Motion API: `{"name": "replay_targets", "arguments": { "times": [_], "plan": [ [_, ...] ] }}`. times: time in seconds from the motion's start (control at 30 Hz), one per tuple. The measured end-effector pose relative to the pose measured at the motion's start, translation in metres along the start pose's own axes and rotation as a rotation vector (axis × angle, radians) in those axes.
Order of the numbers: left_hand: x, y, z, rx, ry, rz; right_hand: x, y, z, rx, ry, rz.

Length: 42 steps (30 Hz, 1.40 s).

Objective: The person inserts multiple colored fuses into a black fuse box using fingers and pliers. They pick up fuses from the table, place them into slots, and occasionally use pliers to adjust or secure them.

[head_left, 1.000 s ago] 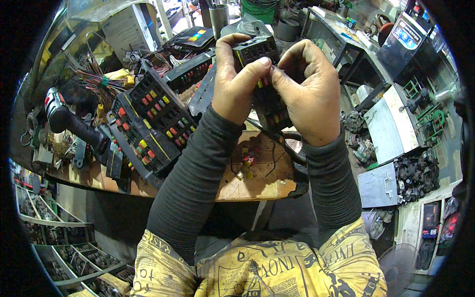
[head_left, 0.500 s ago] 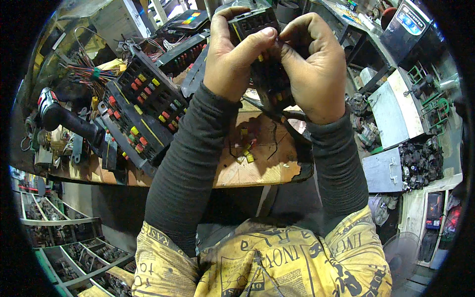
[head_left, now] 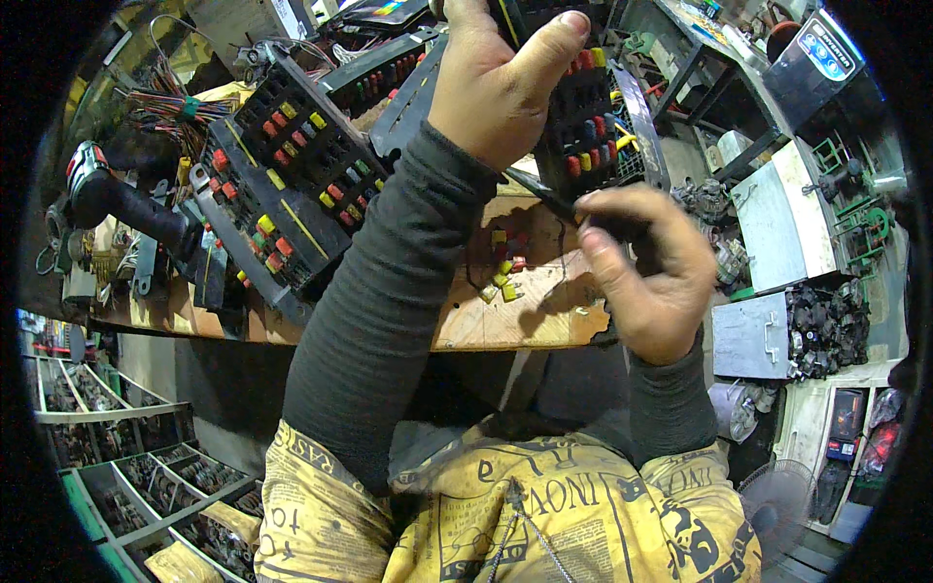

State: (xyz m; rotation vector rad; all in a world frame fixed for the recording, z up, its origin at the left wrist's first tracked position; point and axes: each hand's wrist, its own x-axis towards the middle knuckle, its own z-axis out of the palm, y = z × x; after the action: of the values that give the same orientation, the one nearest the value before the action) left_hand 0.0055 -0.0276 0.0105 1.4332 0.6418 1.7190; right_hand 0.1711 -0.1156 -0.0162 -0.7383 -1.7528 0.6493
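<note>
My left hand [head_left: 498, 102] grips a black fuse box [head_left: 586, 115] upright above the bench, thumb along its upper part. Red, yellow and blue blade fuses sit in its rows. Below and to the right of that box is my right hand [head_left: 661, 277], apart from it, thumb and forefinger pinched together. A small bit shows at the fingertips, too small to name. Several loose yellow and red fuses [head_left: 507, 284] lie on the wooden bench top [head_left: 486, 325] below the box, left of my right hand.
Another large fuse box [head_left: 292, 199] full of coloured fuses leans on the bench at left, beside a black cordless tool [head_left: 126, 209] and a wire bundle [head_left: 185, 112]. Parts racks [head_left: 117, 418] stand lower left. On the right are a grey-white panel [head_left: 773, 219] and a fan [head_left: 777, 496].
My right hand has come away from the fuse box and moved down and to the right. My left hand has shifted right and up with the box, whose fuse rows now show.
</note>
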Motion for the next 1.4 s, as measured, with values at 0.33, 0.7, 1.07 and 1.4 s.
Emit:
{"name": "replay_targets", "arguments": {
  "times": [0.33, 0.7, 1.07, 1.4],
  "plan": [
    [-0.001, -0.002, 0.0, -0.03, -0.003, 0.015, -0.024, 0.01, 0.014, -0.364, -0.347, -0.262],
    [-0.002, -0.002, 0.002, -0.032, 0.036, -0.002, -0.023, 0.007, 0.015, -0.453, -0.348, -0.34],
    [-0.002, -0.006, -0.002, 0.122, 0.045, 0.007, -0.023, 0.005, 0.013, -0.518, -0.432, -0.352],
    [-0.001, -0.01, -0.006, -0.095, -0.004, -0.002, -0.023, 0.004, 0.012, -0.525, -0.442, -0.344]
  ]
}}
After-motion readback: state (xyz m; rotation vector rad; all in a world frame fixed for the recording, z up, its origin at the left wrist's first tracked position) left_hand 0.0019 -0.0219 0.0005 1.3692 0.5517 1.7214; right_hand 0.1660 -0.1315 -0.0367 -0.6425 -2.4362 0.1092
